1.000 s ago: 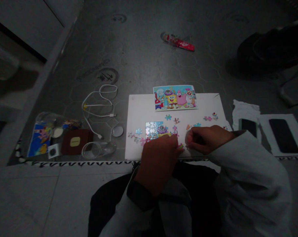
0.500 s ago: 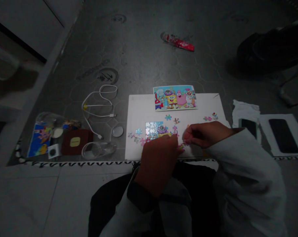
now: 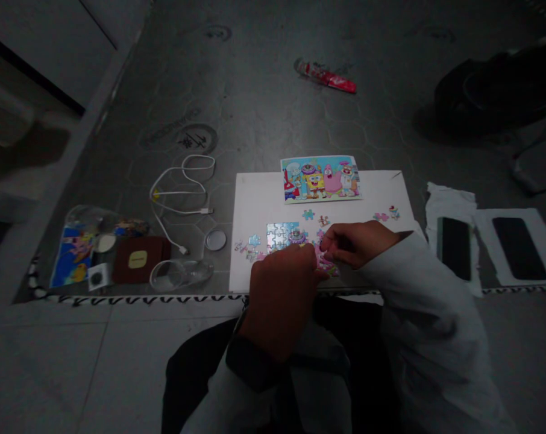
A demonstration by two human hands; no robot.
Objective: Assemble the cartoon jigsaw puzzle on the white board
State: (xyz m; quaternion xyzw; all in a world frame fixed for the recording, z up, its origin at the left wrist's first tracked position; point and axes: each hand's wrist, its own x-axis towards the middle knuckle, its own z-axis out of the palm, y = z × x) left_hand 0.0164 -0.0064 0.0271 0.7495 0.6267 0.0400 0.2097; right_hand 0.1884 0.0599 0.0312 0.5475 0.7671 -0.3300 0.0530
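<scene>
A partly joined jigsaw puzzle (image 3: 282, 234) lies on a white board (image 3: 255, 196), its blue upper left corner showing. My left hand (image 3: 282, 289) rests over the puzzle's lower part, fingers curled; whatever they hold is hidden. From the right, my right hand (image 3: 357, 243) pinches at the puzzle's right edge, beside pink joined pieces (image 3: 326, 264). The puzzle piece in that pinch is mostly covered by the fingers. Above lies a cartoon picture card (image 3: 320, 179). Loose pieces lie around, among them a blue piece (image 3: 308, 214) and a pink piece (image 3: 380, 217).
Left of the board are a white cable (image 3: 182, 194), a round lid (image 3: 216, 240), a clear plastic cup (image 3: 182, 275), a brown box (image 3: 140, 259) and a blue packet (image 3: 74, 253). To the right lie two dark phones (image 3: 454, 247). A red wrapper (image 3: 329, 78) lies farther back.
My right hand has moved left, up to the puzzle's right edge and closer to my left hand. My left hand has shifted slightly left. More of the phone at right shows.
</scene>
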